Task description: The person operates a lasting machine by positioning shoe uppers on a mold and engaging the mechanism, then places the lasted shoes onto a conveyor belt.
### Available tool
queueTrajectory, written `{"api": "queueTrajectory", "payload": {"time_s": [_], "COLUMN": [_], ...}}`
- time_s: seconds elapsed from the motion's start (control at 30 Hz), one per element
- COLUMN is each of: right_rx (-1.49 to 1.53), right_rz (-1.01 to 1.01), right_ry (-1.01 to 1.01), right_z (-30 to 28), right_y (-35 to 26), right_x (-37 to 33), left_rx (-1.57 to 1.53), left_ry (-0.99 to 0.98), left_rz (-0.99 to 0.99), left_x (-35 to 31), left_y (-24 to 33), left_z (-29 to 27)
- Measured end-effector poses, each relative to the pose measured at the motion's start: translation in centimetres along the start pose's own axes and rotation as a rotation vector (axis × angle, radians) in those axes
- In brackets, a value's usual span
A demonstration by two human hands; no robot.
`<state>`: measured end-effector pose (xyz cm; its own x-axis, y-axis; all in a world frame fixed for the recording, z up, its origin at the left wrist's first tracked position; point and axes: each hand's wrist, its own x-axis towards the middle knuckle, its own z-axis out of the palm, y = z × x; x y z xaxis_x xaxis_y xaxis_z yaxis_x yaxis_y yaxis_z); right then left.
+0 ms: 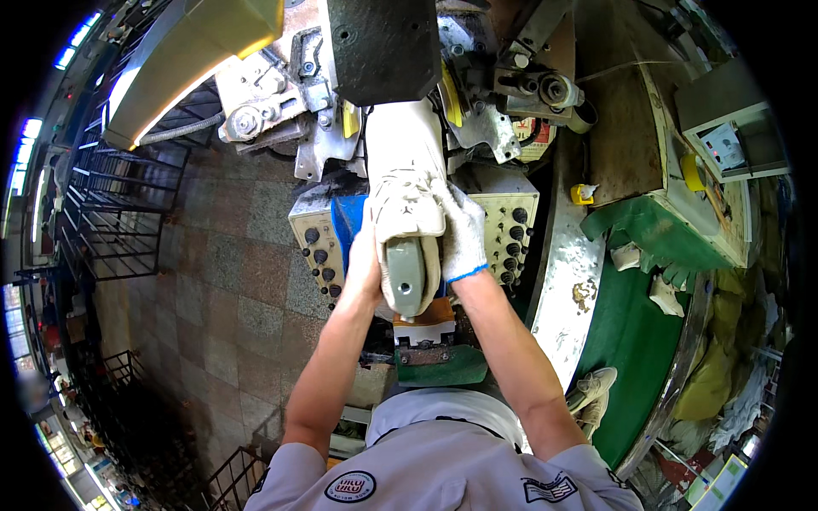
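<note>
Straight ahead of me is a white shoe upper (405, 140) with laces, stretched over a grey last (404, 277). Its front end lies under the dark block of a machine (383, 55), which hides the tip of the toe. My bare left hand (365, 260) is wrapped along the upper's left side; most of its fingers are hidden. My right hand (464, 230), in a white knit glove with a blue cuff, grips the opposite side. The heel end of the last, with a round hole in it, points toward me.
Metal clamps (256, 106) flank the machine head. Knobbed control panels (507, 238) stand on both sides below. At right runs a green conveyor belt (630, 315) carrying shoes (594, 392) and white pieces (665, 295). Black racks (128, 196) are at left. A yellowish cover (196, 68) overhangs the upper left.
</note>
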<state>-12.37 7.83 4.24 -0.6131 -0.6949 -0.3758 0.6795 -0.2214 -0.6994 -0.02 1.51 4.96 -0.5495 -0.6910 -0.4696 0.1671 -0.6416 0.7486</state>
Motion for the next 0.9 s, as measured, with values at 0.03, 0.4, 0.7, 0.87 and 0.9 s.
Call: {"api": "queueTrajectory", "payload": {"time_s": [0.03,0.4,0.7,0.87,0.9], "right_rx": [-0.025,-0.099,-0.204,-0.316,-0.321], "right_rz": [-0.01,-0.096,-0.15,-0.137,-0.112], "right_ry": [-0.021,0.071,0.041,0.026,0.077], "right_z": [-0.5,-1.0,-2.0,-2.4,-2.2], "right_y": [0.0,1.7,2.9,2.2,1.5], "right_x": [0.4,0.7,1.1,0.6,-0.2], "left_rx": [-0.038,-0.084,0.078,0.245,0.268], "left_ry": [-0.051,-0.085,-0.133,-0.079,-0.019], "left_rz": [-0.034,-0.05,0.203,0.237,0.154], "left_x": [-0.1,2.8,3.7,3.4,2.8], "left_y": [-0.5,-3.6,-4.7,-5.0,-4.7], "left_z": [0.0,-3.2,-3.8,-4.8,-5.4]}}
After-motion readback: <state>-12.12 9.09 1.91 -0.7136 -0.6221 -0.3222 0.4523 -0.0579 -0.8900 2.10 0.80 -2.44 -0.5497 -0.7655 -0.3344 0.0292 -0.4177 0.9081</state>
